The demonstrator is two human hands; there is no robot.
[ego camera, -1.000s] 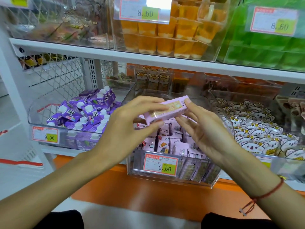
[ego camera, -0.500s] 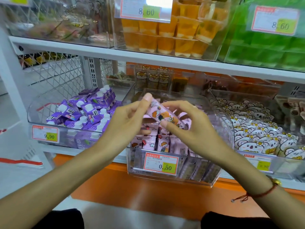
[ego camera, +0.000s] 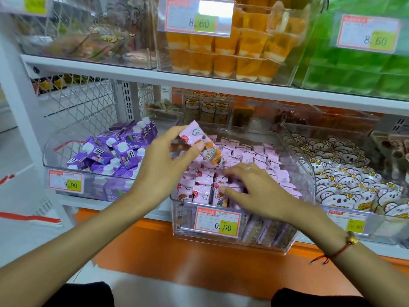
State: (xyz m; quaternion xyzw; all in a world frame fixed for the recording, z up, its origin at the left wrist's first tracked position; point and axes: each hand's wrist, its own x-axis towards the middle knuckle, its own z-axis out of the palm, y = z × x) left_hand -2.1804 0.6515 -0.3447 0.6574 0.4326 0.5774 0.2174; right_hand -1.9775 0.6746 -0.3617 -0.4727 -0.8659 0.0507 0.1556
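While L hand [ego camera: 158, 171] pinches packet [ego camera: 205, 147] over bin [ego camera: 304, 173], R hand [ego camera: 254, 187] inside

Orange-cup bin tag [ego camera: 199, 18]: 8.60. Green bin tag [ego camera: 368, 33]: 8.60. Purple-carton bin tag [ego camera: 65, 181]: 9.90. Pink-packet bin tag [ego camera: 218, 221]: 0.50.

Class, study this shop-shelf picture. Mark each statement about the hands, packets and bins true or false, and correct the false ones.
1. The left hand holds a pink snack packet above the middle clear bin. True.
2. The right hand touches nothing. False: it rests on the pink packets in that bin.
3. The price tag on the middle bin reads 0.50. True.
4. The purple cartons lie to the right of that bin. False: they lie in the bin to its left.
5. The cups on the shelf above are blue. False: they are orange.
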